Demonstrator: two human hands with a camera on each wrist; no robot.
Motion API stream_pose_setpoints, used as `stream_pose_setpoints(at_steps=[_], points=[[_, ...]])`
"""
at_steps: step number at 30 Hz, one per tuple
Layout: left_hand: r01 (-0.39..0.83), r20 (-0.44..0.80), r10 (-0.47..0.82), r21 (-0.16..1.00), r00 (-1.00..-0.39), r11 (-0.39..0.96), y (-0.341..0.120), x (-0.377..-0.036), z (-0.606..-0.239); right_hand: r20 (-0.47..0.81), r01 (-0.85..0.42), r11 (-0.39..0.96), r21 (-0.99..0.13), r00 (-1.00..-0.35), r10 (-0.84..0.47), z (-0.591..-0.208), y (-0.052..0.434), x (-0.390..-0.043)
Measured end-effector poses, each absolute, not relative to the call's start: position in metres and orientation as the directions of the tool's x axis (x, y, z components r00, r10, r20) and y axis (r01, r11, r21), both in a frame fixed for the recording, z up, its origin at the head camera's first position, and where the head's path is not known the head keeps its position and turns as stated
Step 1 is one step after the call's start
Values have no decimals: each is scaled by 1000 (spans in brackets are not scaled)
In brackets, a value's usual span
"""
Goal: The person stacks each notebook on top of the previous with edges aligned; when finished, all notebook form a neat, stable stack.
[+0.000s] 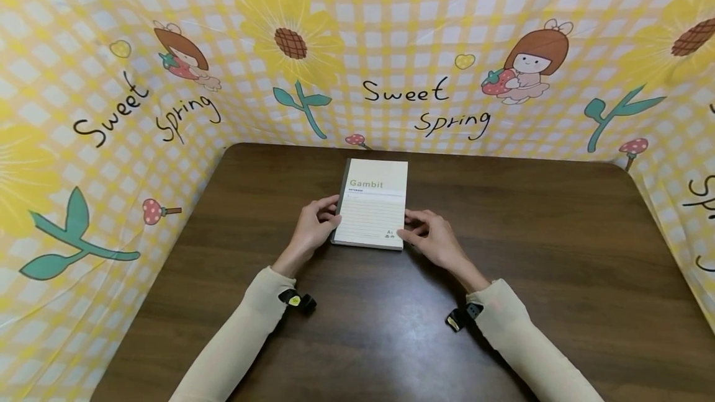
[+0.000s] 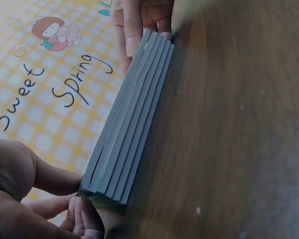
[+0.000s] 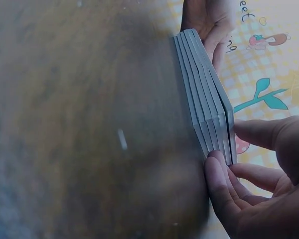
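A stack of several notebooks (image 1: 373, 206) lies between my two hands in the head view, its cream top cover printed "Gambit" and ruled with lines. Along its left edge, my left hand (image 1: 314, 226) holds the stack, thumb at the top cover and fingers against the side. My right hand (image 1: 438, 239) grips the opposite edge near the front corner, its thumb on the cover. Both wrist views show the grey layered edges of the notebooks (image 2: 127, 124), with a narrow gap under the topmost one (image 3: 225, 107). Some fingertips are hidden by the stack.
The dark brown wooden table (image 1: 368, 327) extends around the stack. A yellow checked cloth (image 1: 385, 30) with flowers and "Sweet Spring" lettering hangs along the back and both sides. Black straps with small devices (image 1: 298, 300) sit at both sleeve cuffs.
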State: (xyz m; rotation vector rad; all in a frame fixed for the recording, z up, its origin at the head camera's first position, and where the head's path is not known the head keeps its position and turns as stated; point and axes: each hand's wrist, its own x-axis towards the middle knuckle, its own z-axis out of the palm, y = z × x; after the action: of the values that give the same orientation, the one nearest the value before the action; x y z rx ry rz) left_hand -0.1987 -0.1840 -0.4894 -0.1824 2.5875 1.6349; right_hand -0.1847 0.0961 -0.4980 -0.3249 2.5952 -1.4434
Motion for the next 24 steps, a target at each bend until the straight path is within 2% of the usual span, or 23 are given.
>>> stream_pose_setpoints(at_steps=[15,19,24], points=[[-138,-140,-30,876,-990,462,-191,-189,-494,-59,-84,429,-899,-950,-308,-498,105,-181],[-65,-77,5,872,-997,486,-191,-181,-490,-40,-110,431,-895,-945,-325,-494,112,-176],[120,79,94,796,-992,593,-189,-171,-485,71,-264,498,-826,-925,-373,-492,125,-167]])
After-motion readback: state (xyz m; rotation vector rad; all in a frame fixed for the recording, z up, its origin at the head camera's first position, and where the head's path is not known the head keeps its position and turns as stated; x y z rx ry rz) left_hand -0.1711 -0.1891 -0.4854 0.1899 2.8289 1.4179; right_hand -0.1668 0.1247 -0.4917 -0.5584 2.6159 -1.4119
